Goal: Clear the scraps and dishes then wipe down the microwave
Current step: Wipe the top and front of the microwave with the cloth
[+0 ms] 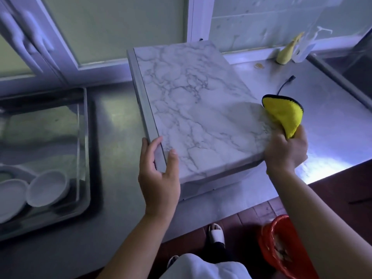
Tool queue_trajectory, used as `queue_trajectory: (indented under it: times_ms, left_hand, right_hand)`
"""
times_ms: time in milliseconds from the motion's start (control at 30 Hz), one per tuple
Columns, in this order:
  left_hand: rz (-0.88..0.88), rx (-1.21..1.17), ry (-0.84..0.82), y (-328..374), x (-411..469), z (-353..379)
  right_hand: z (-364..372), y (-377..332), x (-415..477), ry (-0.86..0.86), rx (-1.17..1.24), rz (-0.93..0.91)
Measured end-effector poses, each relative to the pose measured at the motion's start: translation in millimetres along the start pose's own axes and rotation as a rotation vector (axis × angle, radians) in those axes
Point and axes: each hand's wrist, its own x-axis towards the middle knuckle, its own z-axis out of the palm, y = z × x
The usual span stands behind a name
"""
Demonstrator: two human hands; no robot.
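Head view: two hands at one marble-topped microwave (201,109) sitting on the steel counter (322,127).
Left hand (159,178) grips its near corner; right hand (285,150) clutches one yellow cloth (283,115) against the top's right edge. Two white bowls (48,188) lie in the sink (86,137); one red-lined bin (267,240) stands below.

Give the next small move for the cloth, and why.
Probably sweep the yellow cloth leftward across the microwave top: the right hand holds it at the right edge, most of the marbled surface lies leftward, and the left hand grips the near corner.
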Motion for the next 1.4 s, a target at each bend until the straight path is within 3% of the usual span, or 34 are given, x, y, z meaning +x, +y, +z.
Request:
queue_trajectory:
  times_ms: [333,733,800,900,967,1067,1200,1400]
  left_hand:
    - [-0.013,-0.043,0.064,-0.9,69.8,53.1]
    - [-0.048,0.114,0.031,12.5,92.3,63.5]
    - [-0.037,0.188,0.002,16.1,92.4,62.5]
    - [0.051,0.378,-0.024,26.1,93.5,57.8]
    - [0.163,0.531,-0.034,36.1,93.8,55.8]
    - [0.347,0.634,-0.168,53.3,99.6,63.2]
    - [0.360,0.725,-0.411,70.3,128.0,90.3]
    - [0.489,0.882,-0.667,78.7,168.5,132.1]
  right_hand:
    - [50.2,-48.3,54.1,-0.149,-0.075,-0.013]
    - [64.2,-51.4,75.6,-0.327,-0.067,-0.076]
    - [51.1,-42.3,79.2,-0.410,0.045,-0.079]
    - [8.6,-14.8,71.9,-0.482,0.470,-0.029]
    - [-20.6,14.6,59.1,-0.543,0.530,-0.006]
    - [-47.8,56.1,38.6,-0.618,0.436,0.130]
    - [-65.7,89.5,26.9,-0.706,0.268,0.388]
    - [-72.1,102.1,8.3,-0.597,0.189,0.544]
